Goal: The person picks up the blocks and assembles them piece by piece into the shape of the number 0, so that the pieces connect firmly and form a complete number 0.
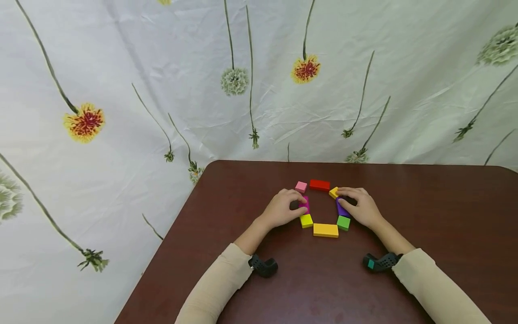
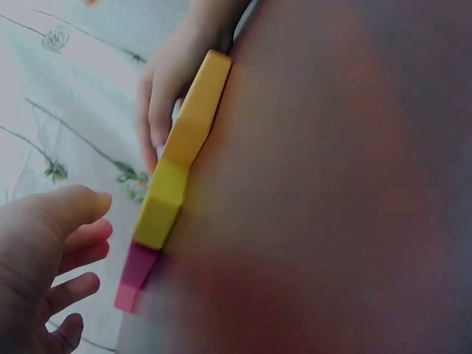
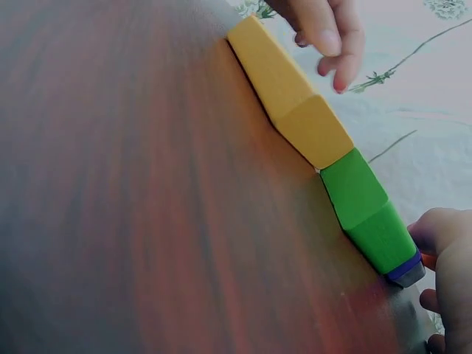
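Note:
In the head view, my left hand [image 1: 284, 207] is beside a magenta block [image 1: 306, 205], thumb and fingertips overlapping its edge; the left wrist view shows the fingers apart with nothing pinched. My right hand [image 1: 361, 208] lies over a purple block [image 1: 342, 208], thumb at its edge and fingertips near a small yellow-orange block [image 1: 333, 192]; firm contact cannot be told. These belong to a ring of blocks: pink [image 1: 301, 186], red [image 1: 319, 185], yellow [image 1: 306, 221], a long orange-yellow block [image 1: 325, 231] and a green block [image 1: 343, 223].
The ring lies on a dark brown table [image 1: 445, 216] toward its far edge. Behind and left hangs a white flower-printed cloth [image 1: 182, 58]. Black bands circle the left wrist [image 1: 264, 266] and right wrist [image 1: 380, 262].

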Motion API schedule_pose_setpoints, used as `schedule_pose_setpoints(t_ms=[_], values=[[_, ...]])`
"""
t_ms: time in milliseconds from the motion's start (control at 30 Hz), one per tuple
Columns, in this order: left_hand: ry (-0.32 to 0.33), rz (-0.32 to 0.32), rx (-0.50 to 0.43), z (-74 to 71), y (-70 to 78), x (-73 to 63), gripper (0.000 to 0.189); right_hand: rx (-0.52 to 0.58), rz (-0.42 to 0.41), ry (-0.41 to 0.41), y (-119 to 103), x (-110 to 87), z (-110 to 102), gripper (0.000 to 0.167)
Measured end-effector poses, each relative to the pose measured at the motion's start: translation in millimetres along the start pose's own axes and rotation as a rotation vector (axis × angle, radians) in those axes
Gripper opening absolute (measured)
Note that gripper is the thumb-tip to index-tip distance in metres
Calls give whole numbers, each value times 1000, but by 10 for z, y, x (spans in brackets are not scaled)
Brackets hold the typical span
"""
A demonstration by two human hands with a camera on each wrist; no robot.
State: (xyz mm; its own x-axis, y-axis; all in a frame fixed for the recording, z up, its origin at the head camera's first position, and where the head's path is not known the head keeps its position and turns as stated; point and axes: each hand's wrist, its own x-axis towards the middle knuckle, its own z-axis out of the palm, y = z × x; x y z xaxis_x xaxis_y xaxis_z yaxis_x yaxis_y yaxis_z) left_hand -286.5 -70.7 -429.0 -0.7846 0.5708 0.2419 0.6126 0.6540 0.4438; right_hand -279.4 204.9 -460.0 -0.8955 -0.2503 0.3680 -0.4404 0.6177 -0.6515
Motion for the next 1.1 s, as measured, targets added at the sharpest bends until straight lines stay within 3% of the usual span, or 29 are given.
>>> schedule_pose_setpoints(t_ms=[200,300,433,633,867,1100], values=[[76,-57,-11,-85,-157,248,23,6,17,0,12,0,9,31],[81,-100,19,-86,-255,377,25,9,21,-1,21,-1,11,31],[27,-148,26,-70,-341,505,32,10,18,-4,35,0,24,32],[-88,-216,-26,-63,-379,594,41,5,11,-1,33,1,44,32],[-114,-199,-45,-73,-392,626,35,7,4,5,39,9,50,32],[-122,-131,-33,-66,-404,668,31,-4,7,6,66,8,22,32]])
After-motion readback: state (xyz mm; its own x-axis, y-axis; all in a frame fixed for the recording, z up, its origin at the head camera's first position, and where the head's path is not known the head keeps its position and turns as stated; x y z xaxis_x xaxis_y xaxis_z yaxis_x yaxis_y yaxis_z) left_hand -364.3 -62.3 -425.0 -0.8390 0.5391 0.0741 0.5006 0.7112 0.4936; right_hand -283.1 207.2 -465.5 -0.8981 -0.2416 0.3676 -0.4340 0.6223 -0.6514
